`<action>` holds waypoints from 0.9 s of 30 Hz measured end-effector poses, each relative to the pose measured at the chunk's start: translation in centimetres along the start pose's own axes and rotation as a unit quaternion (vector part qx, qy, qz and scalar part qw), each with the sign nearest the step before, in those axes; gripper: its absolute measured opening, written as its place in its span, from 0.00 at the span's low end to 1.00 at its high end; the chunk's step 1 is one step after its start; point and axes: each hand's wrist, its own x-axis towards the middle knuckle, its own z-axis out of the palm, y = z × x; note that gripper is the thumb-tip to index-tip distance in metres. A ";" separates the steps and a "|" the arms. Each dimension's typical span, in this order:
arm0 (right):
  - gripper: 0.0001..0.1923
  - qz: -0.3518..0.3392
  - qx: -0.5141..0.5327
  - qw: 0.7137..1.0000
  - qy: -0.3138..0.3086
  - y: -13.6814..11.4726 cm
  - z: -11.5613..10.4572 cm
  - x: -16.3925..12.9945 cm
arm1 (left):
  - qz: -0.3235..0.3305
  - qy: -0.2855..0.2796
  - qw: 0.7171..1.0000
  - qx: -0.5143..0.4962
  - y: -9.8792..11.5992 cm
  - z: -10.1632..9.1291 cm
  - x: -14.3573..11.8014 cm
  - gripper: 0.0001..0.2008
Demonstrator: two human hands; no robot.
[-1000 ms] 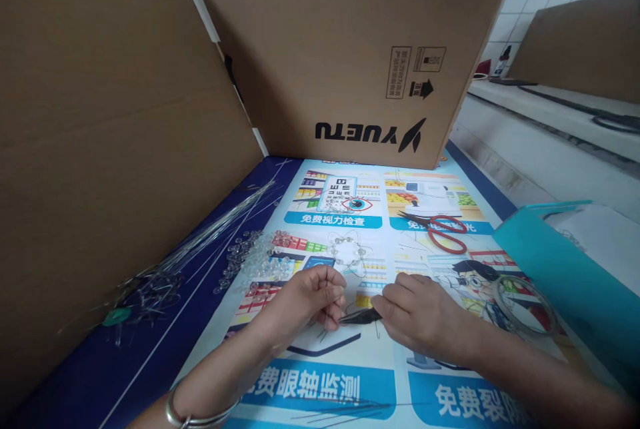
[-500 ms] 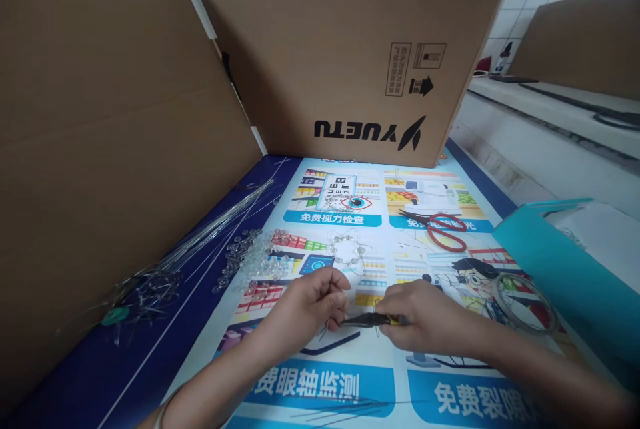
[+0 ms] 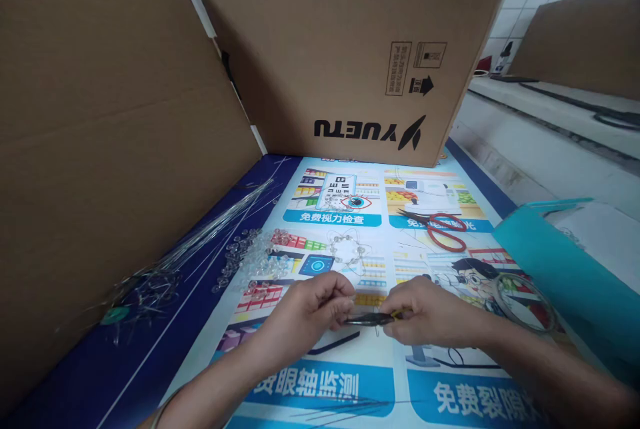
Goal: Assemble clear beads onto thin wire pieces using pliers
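Note:
My right hand (image 3: 425, 312) is closed around a pair of pliers (image 3: 370, 319) with dark jaws and a bit of yellow on the handle. The jaws point left, their tips reaching the fingers of my left hand (image 3: 325, 306). Those left fingers are pinched together; what they hold is hidden, though a thin wire shows near the pliers. Just beyond the hands lies a ring of clear beads (image 3: 347, 249) with fine wire loops. Left of it, loose clear beads (image 3: 255, 259) spread over the printed sheet.
Red-handled scissors (image 3: 447, 232) lie beyond my right hand, with a coil of wire (image 3: 524, 302) to the right. A bundle of wires (image 3: 215, 222) runs along the left cardboard panel (image 3: 100, 136). Another cardboard panel (image 3: 300, 49) stands behind. A teal box (image 3: 575, 269) is at right.
My left hand has shifted slightly right. The pliers have turned a little and their jaws still meet the left fingers. Other things stay where they were.

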 end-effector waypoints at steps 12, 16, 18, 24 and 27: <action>0.07 -0.029 -0.128 0.988 0.076 -0.4 0.5 0.1 | 0.012 0.047 0.987 0.156 0.0 -1.4 0.5 0.10; 0.09 -0.048 -0.222 0.955 0.189 0.0 1.1 0.3 | -0.015 0.076 0.989 0.129 -0.7 -1.9 0.9 0.11; 0.09 -0.084 -0.275 0.924 0.253 0.2 1.4 0.4 | -0.026 0.078 0.991 0.108 -0.9 -1.9 1.1 0.12; 0.11 -0.231 -0.480 0.800 0.275 0.2 2.2 0.2 | -0.054 0.048 0.997 -0.002 -1.2 -1.1 1.2 0.13; 0.12 -0.260 -0.519 0.764 0.281 0.1 2.5 0.0 | -0.065 0.034 0.996 -0.053 -1.3 -0.8 1.2 0.13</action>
